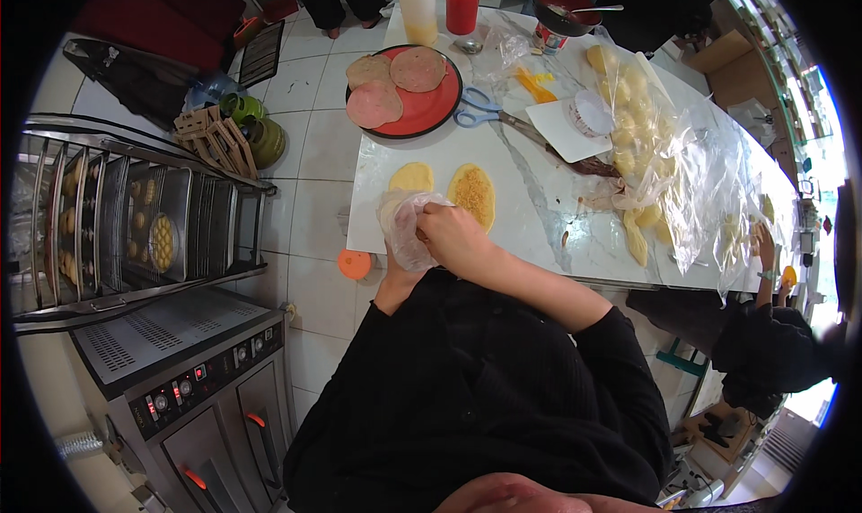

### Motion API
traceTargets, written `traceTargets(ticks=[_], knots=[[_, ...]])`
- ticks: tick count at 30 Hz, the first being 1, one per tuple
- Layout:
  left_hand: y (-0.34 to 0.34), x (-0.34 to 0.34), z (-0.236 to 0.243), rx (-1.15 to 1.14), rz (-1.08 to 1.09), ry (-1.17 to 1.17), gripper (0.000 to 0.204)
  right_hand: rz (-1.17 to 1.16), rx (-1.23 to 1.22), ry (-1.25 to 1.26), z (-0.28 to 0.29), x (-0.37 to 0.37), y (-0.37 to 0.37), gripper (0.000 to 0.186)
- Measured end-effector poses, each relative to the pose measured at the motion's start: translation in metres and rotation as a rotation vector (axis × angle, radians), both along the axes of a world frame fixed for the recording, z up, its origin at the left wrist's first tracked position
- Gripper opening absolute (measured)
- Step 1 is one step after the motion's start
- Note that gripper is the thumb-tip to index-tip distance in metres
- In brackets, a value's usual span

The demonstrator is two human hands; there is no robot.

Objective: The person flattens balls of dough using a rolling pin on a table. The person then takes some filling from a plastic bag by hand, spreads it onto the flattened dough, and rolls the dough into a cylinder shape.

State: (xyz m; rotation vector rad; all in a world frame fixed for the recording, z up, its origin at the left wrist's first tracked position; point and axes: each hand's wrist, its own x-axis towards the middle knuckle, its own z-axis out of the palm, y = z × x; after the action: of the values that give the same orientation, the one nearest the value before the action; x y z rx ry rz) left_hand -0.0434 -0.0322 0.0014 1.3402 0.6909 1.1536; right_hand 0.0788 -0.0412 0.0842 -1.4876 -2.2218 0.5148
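A translucent plastic bag (409, 244) with pale contents hangs at the table's near edge. My left hand (395, 272) holds it from below, mostly hidden behind it. My right hand (453, 235) has its curled fingers at the bag's upper part, gripping it; whether the fingertips hold anything inside is hidden. Just beyond lie a plain flattened dough oval (412, 174) and another oval (471, 190) topped with brown crumbs. Farther back, a black-rimmed red plate (417, 118) carries pink meat slices (374, 102), beside blue-handled scissors (485, 107).
Bagged dough balls (628, 100), squeeze bottles (417, 6) and a bowl (561, 10) occupy the marble table (539, 199). A tray rack (135, 221) and metal oven (180, 360) stand left; an orange round object (354, 264) is below the edge. Another person (763, 342) works at right.
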Motion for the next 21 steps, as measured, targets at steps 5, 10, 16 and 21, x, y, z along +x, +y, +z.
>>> traceTargets(ticks=[5,10,16,21], knots=[[0.002,-0.025,0.021,-0.004,-0.073,0.198,0.054,-0.042,-0.016,0.042,0.003,-0.015,0.004,0.007],[-0.013,-0.05,-0.017,0.105,0.11,0.416,0.06,0.113,-0.151,-0.097,-0.011,-0.045,0.005,0.005],[-0.032,-0.071,-0.083,-0.155,0.142,0.057,0.054,0.273,-0.138,-0.038,-0.02,-0.051,0.015,0.004],[-0.026,-0.065,-0.079,-0.303,0.149,-0.13,0.053,0.286,-0.21,0.015,-0.02,-0.052,0.022,0.007]])
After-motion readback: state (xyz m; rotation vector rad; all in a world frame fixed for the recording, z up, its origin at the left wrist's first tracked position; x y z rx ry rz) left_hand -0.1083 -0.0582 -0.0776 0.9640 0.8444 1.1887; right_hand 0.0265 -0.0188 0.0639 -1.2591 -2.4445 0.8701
